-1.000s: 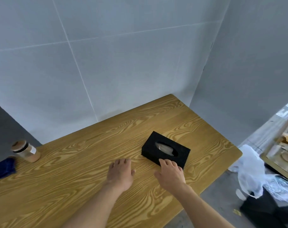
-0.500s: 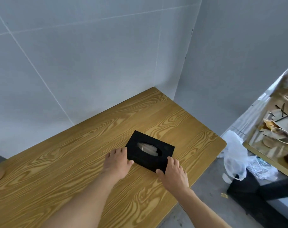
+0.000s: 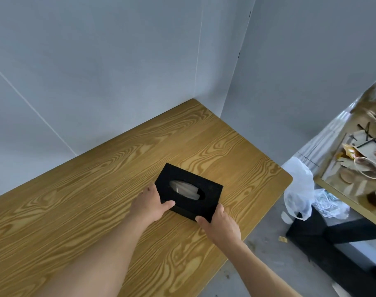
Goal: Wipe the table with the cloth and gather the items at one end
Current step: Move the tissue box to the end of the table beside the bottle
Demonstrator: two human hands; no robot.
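Two hands: both are on a black tissue box (image 3: 189, 191) that sits on the wooden worktop (image 3: 97, 200), nearer its right end and closer to the front edge than to the wall.
Left hand: the left hand (image 3: 149, 205) grips the box's left end, thumb curled over the near top corner and fingers along the side.
Right hand: the right hand (image 3: 220, 224) pinches the near right corner, thumb on the front face, fingers wrapped behind it.
Box: a pale tissue (image 3: 184, 189) shows through the oval slot in the top; whether the box is lifted or resting on the wood cannot be told.
Step in hand: this looks like the gathering part of the task, with the box taken up to be moved toward one end.
Next move: it likely calls for an even lift or slide with both hands, keeping the box level, then setting it down near the chosen end.
Cloth: no cloth is in view, so how far the wiping has got cannot be judged.
Surroundings: grey walls (image 3: 118, 71) meet at the worktop's far right corner.
Off the worktop: a white plastic bag (image 3: 298, 189) lies on the floor past the right edge, beside a second cluttered table (image 3: 333, 189).
Obstacles: nothing visible on the wood blocks the box's path.
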